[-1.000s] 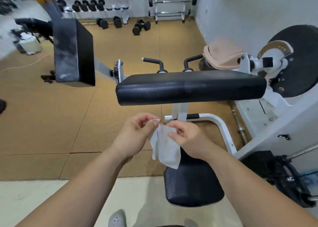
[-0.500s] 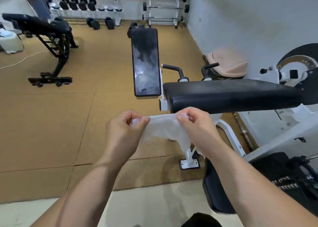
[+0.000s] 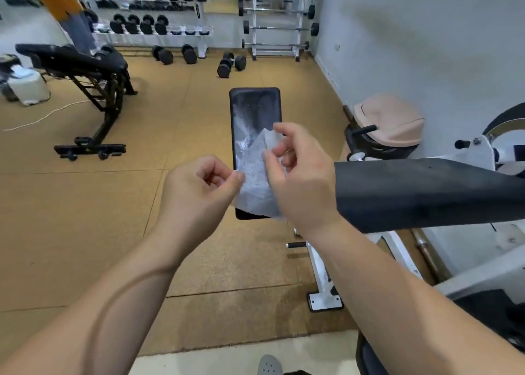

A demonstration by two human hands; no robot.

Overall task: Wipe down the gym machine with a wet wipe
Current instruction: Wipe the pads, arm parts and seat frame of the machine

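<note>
**A:** What is the biggest thing around the hands?

**B:** The floor [image 3: 85, 218], tan speckled matting laid in big square tiles with thin seams. It runs open to the left of the hands and on past them. Nearest the body it meets a pale, smooth strip.

**A:** And on the right?

**B:** A plain grey-white wall [image 3: 426, 48] closes off that side. In front of it stands the gym machine [image 3: 477, 249], a white painted metal frame with black pads. Its wide pad [image 3: 426, 193] is long and rounded, and its near end lies just beside the right wrist.

**A:** Anything straight ahead?

**B:** A narrow black pad [image 3: 255, 107] with rounded corners, smeared with whitish dust. The hands overlap its lower half. Below the right forearm a white post ends in a flat bolted foot plate [image 3: 325, 301].

**A:** Further off?

**B:** Far to the left is a black adjustable bench [image 3: 79, 62] on an angular frame. Beyond the hands are a white dumbbell rack [image 3: 147, 25] and loose round dumbbells [image 3: 230, 62].

**A:** And the hands themselves?

**B:** They are close together, about chest height. The left hand [image 3: 199, 190] pinches one edge of the wet wipe [image 3: 255, 181] between thumb and forefinger, its other fingers curled. The right hand [image 3: 301, 176] pinches the upper corner, with its fingers bent round it.

**A:** What does the wipe look like?

**B:** It is thin, white and crumpled, and partly see-through. It is stretched between the two hands in front of the narrow pad. Whether it touches the pad I cannot tell.
</note>
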